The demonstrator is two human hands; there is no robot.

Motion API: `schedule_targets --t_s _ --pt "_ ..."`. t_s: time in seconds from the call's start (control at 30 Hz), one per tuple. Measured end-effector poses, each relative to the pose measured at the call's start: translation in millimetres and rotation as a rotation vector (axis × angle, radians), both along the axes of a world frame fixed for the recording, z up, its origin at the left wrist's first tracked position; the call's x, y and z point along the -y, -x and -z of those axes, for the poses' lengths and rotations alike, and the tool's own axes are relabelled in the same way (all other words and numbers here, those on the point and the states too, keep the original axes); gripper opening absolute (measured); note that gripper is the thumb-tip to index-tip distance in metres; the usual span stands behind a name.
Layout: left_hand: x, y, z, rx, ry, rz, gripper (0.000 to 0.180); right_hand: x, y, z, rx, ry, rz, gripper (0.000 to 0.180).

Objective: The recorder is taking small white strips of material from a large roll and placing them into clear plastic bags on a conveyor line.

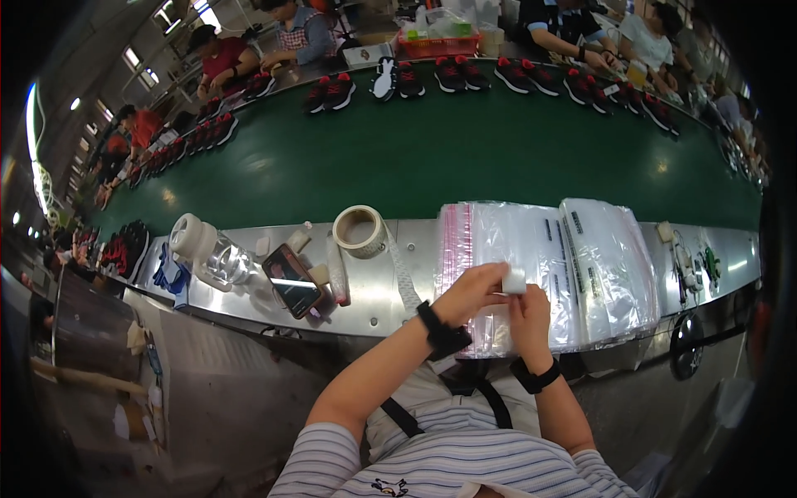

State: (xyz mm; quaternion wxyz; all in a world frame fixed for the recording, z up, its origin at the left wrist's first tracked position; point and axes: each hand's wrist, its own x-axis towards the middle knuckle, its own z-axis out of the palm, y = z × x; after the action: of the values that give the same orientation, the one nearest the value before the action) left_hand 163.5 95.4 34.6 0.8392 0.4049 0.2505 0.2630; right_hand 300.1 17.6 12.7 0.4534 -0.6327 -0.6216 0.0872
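Above the clear plastic bags, my left hand (pixel 475 292) and my right hand (pixel 530 318) meet with bent fingers. Between their fingertips is a small white piece (pixel 515 280), which looks like a paper label or sticker; its exact kind is too small to tell. The left fingers close on its left side, and the right fingertips pinch at its lower edge. Under both hands lies a stack of clear bags (pixel 535 241) with a pink strip along its left side. A second stack of clear bags (pixel 610 257) overlaps it on the right.
On the metal ledge to the left stand a roll of tape (pixel 359 251), a phone (pixel 292 282) and a clear bottle (pixel 217 256). Pairs of black and red shoes (pixel 461 75) line the far side of the green belt (pixel 398 158). Co-workers sit beyond it. Small tools (pixel 689 266) lie right.
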Motion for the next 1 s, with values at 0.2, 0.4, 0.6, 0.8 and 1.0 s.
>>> schedule_targets --t_s 0.2,0.4,0.6,0.8,1.0 --pt "-33 -13 39 -0.08 -0.403 0.029 0.03 8 -20 -18 -0.365 0.007 -0.066 0.008" --pt "-35 -73 20 -0.328 -0.231 0.253 0.021 3 -29 -39 -0.274 0.035 -0.193 0.005" --pt "-11 -35 -4 -0.139 0.404 0.164 0.066 26 -18 -31 -0.051 0.142 -0.31 0.06" --pt "33 50 -10 -0.092 0.243 -0.022 0.056 22 6 -28 0.425 0.009 -0.317 0.043" --pt "112 149 14 -0.314 0.22 -0.444 0.034 8 22 -28 0.352 0.039 -0.268 0.006"
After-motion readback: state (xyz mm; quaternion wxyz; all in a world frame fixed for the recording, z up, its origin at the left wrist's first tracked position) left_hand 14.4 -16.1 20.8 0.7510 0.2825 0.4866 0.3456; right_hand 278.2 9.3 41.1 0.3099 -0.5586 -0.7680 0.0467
